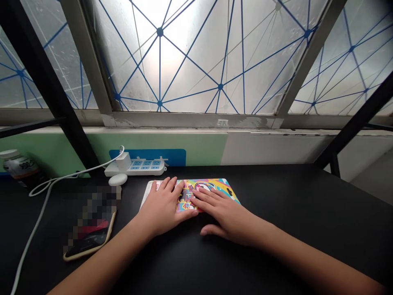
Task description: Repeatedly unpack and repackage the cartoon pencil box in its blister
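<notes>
A flat, brightly coloured cartoon-printed sheet (219, 186) lies on the black table (291, 213), with a white part showing at its left edge. My left hand (162, 207) rests flat on its left half, fingers stretched out. Beside it, my right hand (222, 213) lies flat on the near middle of the sheet, fingers extended and thumb on the table. Neither hand grips anything.
A phone (92, 235) lies to the left of my left arm. Behind it are a white oval case (118, 179) and a white power strip (138, 167) with a plugged charger and cable (46, 192). A bottle (19, 167) stands far left. Window and black frame bars rise behind.
</notes>
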The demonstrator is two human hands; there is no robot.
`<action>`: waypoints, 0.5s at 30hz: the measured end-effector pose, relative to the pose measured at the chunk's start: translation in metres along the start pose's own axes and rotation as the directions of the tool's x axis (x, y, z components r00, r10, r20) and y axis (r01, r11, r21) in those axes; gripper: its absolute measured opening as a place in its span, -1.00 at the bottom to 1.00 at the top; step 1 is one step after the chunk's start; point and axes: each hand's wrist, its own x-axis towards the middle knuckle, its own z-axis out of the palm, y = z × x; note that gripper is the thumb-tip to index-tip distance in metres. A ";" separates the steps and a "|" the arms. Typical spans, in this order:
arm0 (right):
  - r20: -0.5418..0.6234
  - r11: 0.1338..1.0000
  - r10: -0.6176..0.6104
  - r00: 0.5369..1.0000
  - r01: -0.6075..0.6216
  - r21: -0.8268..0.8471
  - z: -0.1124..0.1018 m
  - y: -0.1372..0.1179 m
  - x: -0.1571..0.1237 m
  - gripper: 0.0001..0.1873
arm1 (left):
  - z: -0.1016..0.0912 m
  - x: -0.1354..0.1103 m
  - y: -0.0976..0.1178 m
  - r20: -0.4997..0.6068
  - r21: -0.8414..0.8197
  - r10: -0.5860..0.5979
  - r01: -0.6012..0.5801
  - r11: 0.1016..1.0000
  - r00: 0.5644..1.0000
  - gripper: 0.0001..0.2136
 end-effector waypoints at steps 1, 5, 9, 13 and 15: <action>0.016 0.999 0.002 1.000 -0.003 0.034 -0.004 0.002 -0.001 -0.17 | 0.001 0.000 -0.001 0.028 -0.009 -0.029 0.030 1.000 0.999 -0.13; 0.126 0.985 0.040 0.991 -0.061 0.163 -0.030 0.016 -0.013 -0.25 | 0.001 0.000 -0.003 0.103 -0.039 -0.092 0.097 0.995 0.990 -0.06; 0.247 0.963 0.099 0.964 -0.156 0.221 -0.061 0.037 -0.033 -0.47 | -0.001 0.001 -0.003 0.139 -0.081 -0.112 0.124 0.989 0.984 -0.03; 0.141 0.957 0.230 0.963 -0.250 0.148 -0.059 0.037 -0.028 -0.49 | 0.000 0.000 -0.002 0.157 -0.105 -0.112 0.129 0.986 0.981 -0.03; -0.007 0.962 0.267 0.964 -0.266 0.068 -0.042 0.025 -0.016 -0.41 | 0.000 -0.001 -0.002 0.163 -0.117 -0.120 0.140 0.983 0.979 -0.03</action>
